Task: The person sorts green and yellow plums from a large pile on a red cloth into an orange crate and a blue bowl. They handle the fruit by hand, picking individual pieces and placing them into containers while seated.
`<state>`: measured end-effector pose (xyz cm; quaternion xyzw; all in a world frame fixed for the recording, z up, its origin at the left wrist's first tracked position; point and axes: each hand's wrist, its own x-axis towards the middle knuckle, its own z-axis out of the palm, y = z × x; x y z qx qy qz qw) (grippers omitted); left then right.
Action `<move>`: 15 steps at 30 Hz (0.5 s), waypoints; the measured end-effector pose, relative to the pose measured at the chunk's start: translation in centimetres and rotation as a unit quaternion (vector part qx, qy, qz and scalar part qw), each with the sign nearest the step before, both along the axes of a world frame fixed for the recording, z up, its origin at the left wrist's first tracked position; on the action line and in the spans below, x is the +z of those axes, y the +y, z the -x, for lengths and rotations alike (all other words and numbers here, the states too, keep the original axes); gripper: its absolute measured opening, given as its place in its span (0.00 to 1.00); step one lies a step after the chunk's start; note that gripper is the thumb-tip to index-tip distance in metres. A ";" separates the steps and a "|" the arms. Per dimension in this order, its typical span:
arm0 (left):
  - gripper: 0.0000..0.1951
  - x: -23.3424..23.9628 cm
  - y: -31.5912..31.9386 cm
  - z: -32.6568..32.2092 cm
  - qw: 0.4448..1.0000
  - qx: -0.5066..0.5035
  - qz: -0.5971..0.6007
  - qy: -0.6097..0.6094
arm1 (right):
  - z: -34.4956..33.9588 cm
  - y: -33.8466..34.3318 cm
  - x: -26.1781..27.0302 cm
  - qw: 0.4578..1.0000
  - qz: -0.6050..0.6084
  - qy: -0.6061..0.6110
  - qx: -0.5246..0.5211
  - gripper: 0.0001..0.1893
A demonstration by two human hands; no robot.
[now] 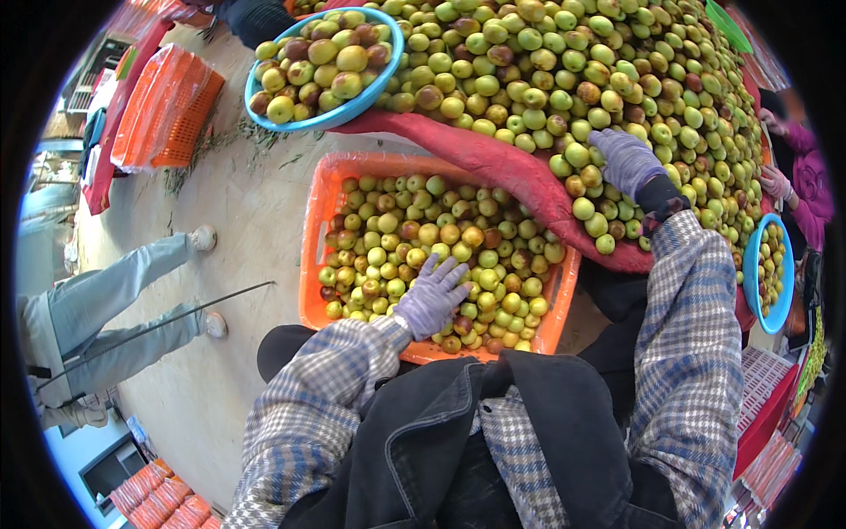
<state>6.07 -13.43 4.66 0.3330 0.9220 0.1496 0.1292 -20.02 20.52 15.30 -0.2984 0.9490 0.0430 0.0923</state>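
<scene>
My left hand (433,297), in a thin purple-grey glove, lies palm down with its fingers apart over the green and brown jujubes (370,258) in an orange plastic crate (317,244) before me. The crate is lined with clear plastic film. At the near edge of a large jujube heap (529,73), my right hand (628,162) wears a like glove and reaches among the fruit. Its fingertips touch jujubes there, but the palm side is hidden, so a hold cannot be made out. A padded red cloth rim (476,149) borders the heap and overhangs the crate's far side.
A blue basin (390,63) of jujubes stands at the heap's left, another blue basin (786,278) at the right. A person in purple (809,165) works across the heap. A walking person's legs (132,284) and a thin rod (198,307) are left, below stacked orange crates (165,109).
</scene>
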 end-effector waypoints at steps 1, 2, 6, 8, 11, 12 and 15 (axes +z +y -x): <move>0.26 -0.8 0.4 0.6 1.000 -0.016 0.003 0.014 | 0.1 -0.6 1.2 0.999 -0.026 -0.039 -0.009 0.28; 0.27 -1.5 0.6 1.0 1.000 -0.016 -0.002 0.025 | 0.0 -0.6 1.5 0.999 0.001 -0.041 -0.024 0.28; 0.27 -2.5 -0.2 3.2 0.995 -0.057 -0.065 0.043 | -0.8 1.1 0.8 0.971 0.196 0.025 -0.136 0.27; 0.26 -2.3 -0.7 3.2 0.995 -0.056 -0.059 0.055 | -3.5 -1.3 2.4 0.934 0.321 -0.036 -0.153 0.25; 0.25 -2.6 -1.6 3.5 0.993 -0.025 -0.070 0.093 | -9.6 -5.4 1.7 0.837 0.476 -0.188 -0.192 0.23; 0.25 -2.7 -2.0 4.2 0.992 -0.008 -0.075 0.101 | -11.7 -6.7 1.0 0.840 0.460 -0.215 -0.190 0.23; 0.25 -3.1 -5.0 5.8 0.975 0.055 -0.142 0.163 | -15.1 -10.5 -4.0 0.831 0.455 -0.269 -0.176 0.22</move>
